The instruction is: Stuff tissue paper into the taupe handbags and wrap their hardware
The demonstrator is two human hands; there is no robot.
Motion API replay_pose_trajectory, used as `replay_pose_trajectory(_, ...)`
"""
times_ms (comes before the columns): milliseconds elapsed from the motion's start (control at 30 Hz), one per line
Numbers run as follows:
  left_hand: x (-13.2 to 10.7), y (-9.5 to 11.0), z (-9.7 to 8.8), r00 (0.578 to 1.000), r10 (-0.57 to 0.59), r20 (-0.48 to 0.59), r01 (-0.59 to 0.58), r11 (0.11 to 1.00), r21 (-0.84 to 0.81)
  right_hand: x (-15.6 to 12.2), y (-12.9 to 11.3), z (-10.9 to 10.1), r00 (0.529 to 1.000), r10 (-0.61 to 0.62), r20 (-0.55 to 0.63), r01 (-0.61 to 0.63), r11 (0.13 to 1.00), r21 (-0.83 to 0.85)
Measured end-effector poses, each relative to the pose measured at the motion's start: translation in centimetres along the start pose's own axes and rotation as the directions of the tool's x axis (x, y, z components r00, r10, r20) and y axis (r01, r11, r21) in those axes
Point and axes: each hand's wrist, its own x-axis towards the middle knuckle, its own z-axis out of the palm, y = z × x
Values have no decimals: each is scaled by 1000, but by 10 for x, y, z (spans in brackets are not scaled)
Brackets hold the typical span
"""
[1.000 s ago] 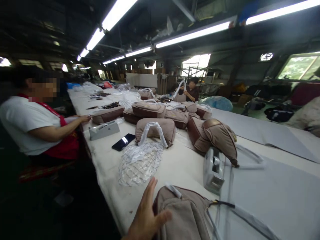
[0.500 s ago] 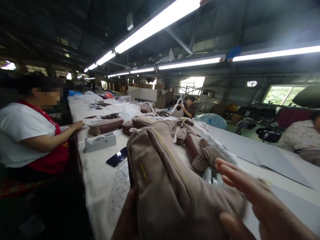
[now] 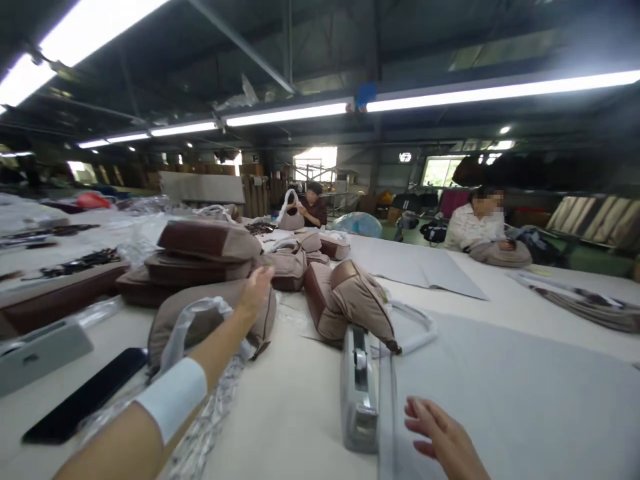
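Note:
My left hand [image 3: 255,292] is stretched far forward and rests at the top edge of a taupe bag [image 3: 215,313] whose handle is wrapped in clear plastic. Its fingers point away from me and are smeared. A white band sits on that forearm. Behind the bag stands a stack of brown and taupe bags [image 3: 205,250]. My right hand [image 3: 440,437] lies low at the near edge with fingers spread, on a grey sheet [image 3: 525,400]. A grey tape dispenser [image 3: 357,393] stands just left of it. Another taupe bag [image 3: 350,303] lies behind the dispenser.
A dark phone [image 3: 83,397] and a second tape dispenser [image 3: 40,350] lie at the left, with clear netted plastic [image 3: 210,413] under my forearm. One person [image 3: 313,207] handles a bag at the far end; another [image 3: 477,223] sits at the right.
The taupe bag I held up in both hands is out of them. My left arm has reached forward to the bags and my right hand has dropped to the sheet. The view swung right.

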Motion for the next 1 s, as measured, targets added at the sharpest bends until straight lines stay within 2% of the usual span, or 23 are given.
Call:
replay_pose_trajectory(67,-11,-31,47,992,20,121,-28,998,59,39,-4,-11,973,224,-56,-202,943,264)
replay_pose_trajectory(100,-16,-41,70,984,45,171,-59,995,80,58,-6,-13,949,314,-34,-282,890,360)
replay_pose_trajectory(167,-21,-52,111,962,114,247,-143,984,104,95,-10,-12,913,406,24,-371,805,463)
replay_pose_trajectory(267,-23,-57,154,927,185,326,-235,964,121,139,-14,3,918,393,59,-363,767,529)
replay_pose_trajectory(367,-23,-59,169,915,196,354,-253,959,124,166,-22,22,957,289,-27,-216,773,597)
replay_pose_trajectory(433,-23,-61,166,926,185,329,-230,968,103,174,-36,30,974,170,-147,-48,796,604)
replay_pose_trajectory(500,-22,-61,155,947,151,283,-172,984,51,174,-60,37,965,11,-260,140,821,554)
replay_pose_trajectory(567,-21,-60,140,966,97,238,-90,995,-36,165,-95,45,925,-204,-322,339,826,450)
replay_pose_trajectory(600,-23,-59,132,973,69,221,-50,995,-91,157,-116,51,887,-330,-324,442,811,384)
replay_pose_trajectory(633,-25,-59,124,978,44,205,-13,989,-149,147,-139,59,835,-457,-305,542,780,314)
replay_pose_trajectory(700,-36,-58,107,985,1,173,46,962,-269,120,-182,81,698,-687,-204,716,672,187)
replay_pose_trajectory(800,-63,-54,77,989,-62,131,113,898,-426,61,-229,114,467,-884,33,880,468,87)
replay_pose_trajectory(900,-105,-44,37,987,-135,89,162,833,-530,-12,-241,127,276,-939,204,955,292,55)
replay_pose_trajectory(967,-139,-36,8,967,-214,138,255,785,-565,-64,-234,119,176,-944,279,983,186,9)
replay_pose_trajectory(1000,-158,-34,-6,947,-256,193,321,756,-571,-89,-227,113,145,-938,315,989,149,-10)
